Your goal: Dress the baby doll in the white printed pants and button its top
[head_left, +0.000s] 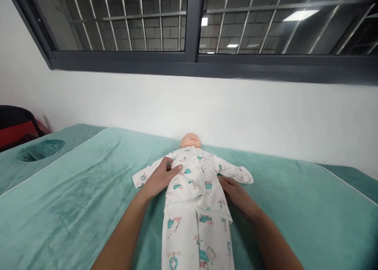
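Note:
A baby doll (191,140) lies on its back, its head towards the wall. It wears a white long-sleeved top (189,185) and white trousers (181,238), both printed with small animals in green and pink. My left hand (161,177) rests at the doll's armpit by the left sleeve, thumb on the chest and apart from the bent fingers. On the opposite side, my right hand (234,191) touches the top's edge below the other sleeve (236,172). Its fingers reach forward, and their tips are partly hidden at the doll's side.
Under the doll is a bed with a green plush cover (97,183), which has a round hole (41,150) at the left. A white wall (165,100) and a dark-framed window (193,67) with bars stand behind. A red and black object (17,130) is at the far left.

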{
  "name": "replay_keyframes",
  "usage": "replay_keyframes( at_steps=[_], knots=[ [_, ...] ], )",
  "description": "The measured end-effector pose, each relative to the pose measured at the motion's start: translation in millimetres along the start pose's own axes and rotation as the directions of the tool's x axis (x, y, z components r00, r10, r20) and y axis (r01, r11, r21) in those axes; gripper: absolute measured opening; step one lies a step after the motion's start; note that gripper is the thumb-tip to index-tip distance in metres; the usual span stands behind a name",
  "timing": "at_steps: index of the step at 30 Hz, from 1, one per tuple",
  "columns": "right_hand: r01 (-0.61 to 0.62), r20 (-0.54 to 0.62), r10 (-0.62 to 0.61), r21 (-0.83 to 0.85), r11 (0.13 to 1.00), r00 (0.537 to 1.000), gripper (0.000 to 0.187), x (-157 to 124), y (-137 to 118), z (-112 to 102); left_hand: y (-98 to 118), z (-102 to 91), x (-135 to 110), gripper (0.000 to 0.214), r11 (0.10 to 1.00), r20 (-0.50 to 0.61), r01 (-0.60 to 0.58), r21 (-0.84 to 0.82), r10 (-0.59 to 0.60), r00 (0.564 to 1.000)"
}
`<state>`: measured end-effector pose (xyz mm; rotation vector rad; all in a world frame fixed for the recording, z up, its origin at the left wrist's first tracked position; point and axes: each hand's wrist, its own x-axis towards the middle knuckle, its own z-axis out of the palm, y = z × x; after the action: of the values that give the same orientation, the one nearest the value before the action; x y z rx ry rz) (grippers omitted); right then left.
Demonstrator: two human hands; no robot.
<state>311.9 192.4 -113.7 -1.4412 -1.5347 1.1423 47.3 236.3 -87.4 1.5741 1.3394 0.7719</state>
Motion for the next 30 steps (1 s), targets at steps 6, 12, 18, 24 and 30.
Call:
replay_keyframes(
  at_steps=[6,12,18,24,30],
  knots=[
    [0.046,0.387,-0.037,-0.016,0.999,0.921,0.050,-9,4,-20,-1,-15.7,-5,0.045,0.989,0.200,-0.124,0.082,0.105,0.974],
    [-0.086,0.522,0.076,-0.005,0.996,0.849,0.057,-19,-5,-39,-14,-16.2,10,0.042,0.954,-0.195,-0.024,0.300,0.086,0.977],
    [0.047,-0.089,-0.041,0.073,0.996,0.995,0.049,-18,4,-68,-37,-32.5,10,0.034,0.884,-0.519,0.067,0.463,0.209,0.829],
    [-0.381,-0.647,0.028,-0.413,0.827,0.762,0.039,-31,49,-88,-94,-50.7,-17,0.054,0.813,-0.566,0.193,0.550,0.193,0.801],
    [-0.397,-0.571,0.047,-0.507,0.765,0.820,0.049,-68,62,-81,-109,-62.2,-37,0.046,0.858,-0.506,0.184,0.479,0.099,0.857]
  ],
)
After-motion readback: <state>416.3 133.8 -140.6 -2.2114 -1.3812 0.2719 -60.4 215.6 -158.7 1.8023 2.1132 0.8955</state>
